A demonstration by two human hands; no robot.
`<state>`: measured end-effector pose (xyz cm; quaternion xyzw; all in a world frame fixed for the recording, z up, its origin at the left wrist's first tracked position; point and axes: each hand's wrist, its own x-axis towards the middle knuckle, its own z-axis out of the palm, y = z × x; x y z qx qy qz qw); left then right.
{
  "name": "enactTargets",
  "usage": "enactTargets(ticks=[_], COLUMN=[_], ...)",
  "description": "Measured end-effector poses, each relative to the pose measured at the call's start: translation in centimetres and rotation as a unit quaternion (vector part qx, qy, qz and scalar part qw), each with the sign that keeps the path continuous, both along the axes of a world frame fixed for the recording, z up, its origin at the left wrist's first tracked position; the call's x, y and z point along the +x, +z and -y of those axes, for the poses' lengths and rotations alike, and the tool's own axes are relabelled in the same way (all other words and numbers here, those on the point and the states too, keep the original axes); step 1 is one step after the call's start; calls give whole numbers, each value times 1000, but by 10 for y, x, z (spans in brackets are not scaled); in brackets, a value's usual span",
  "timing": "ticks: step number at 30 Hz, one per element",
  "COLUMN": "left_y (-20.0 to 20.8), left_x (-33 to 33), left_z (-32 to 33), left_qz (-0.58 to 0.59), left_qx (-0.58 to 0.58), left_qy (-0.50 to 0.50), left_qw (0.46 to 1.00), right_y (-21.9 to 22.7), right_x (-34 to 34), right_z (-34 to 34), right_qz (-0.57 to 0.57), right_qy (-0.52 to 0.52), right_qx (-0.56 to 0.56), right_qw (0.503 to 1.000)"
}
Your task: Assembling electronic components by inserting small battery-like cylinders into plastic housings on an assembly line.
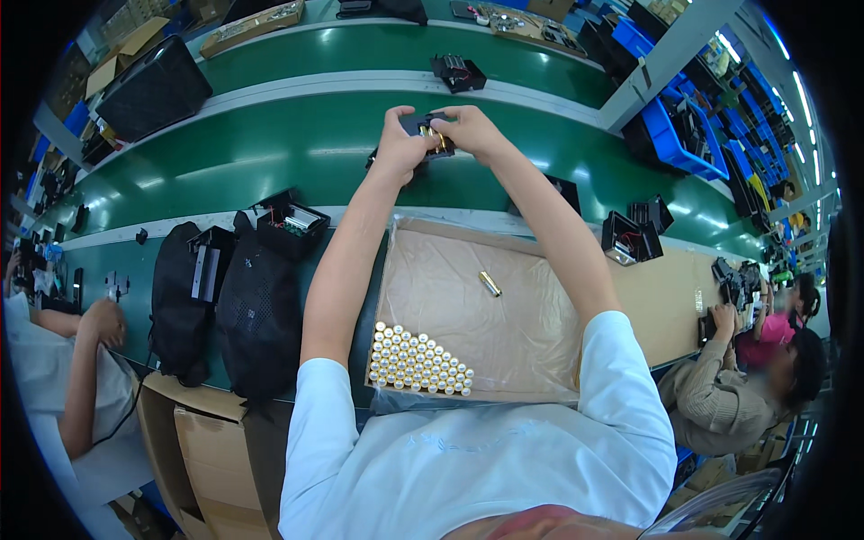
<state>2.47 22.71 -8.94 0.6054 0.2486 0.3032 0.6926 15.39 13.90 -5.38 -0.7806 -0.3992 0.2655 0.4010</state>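
— Starting at your fingers: the black case (413, 122) sits between your two hands, over the green bench (270, 135) and beyond the tray. What are they doing to it?

— Your left hand (401, 144) is clamped on its left side, fingers bent around the outer part and thumb reaching in across the gold cells (430, 139). Your right hand (472, 131) touches it from the other side, thumb bent down at those same cells; I can't tell whether your right fingers grip the case or just rest against it.

— So the cells lie under and between your thumbs, with black casing showing around them. And nearer your chest?

— Between your forearms you have the cardboard tray (432, 256), lined with clear film. One loose cell (490, 283) lies on its side near the middle, and a packed block of upright cells (418, 362) fills the near left corner.

— Farther out, to your right, open black cases (632, 238) stand by the tray.

— To your left there's another open case (292, 220), just beside two black bags (261, 315). Past the pale rail ahead of you, one more case (459, 74) sits well apart from your hands
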Motion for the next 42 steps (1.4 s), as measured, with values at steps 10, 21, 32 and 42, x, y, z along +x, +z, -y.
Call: enactTargets(ticks=[10,21,32,42], left_y=[21,8,30,45], left_x=[-34,36,28,25], left_z=[-41,11,30,32], left_qz=[-379,-145,-215,-70], left_qx=[475,447,517,690], left_qy=[187,-235,-390,-364], left_qw=[772,851,731,622], right_y=[42,-17,-34,-33], right_x=[-110,-210,-214,-196], right_z=[111,189,192,193], right_qz=[209,125,226,191], right_qy=[156,304,308,287], right_qx=[33,-66,33,103], right_qw=[965,942,923,933])
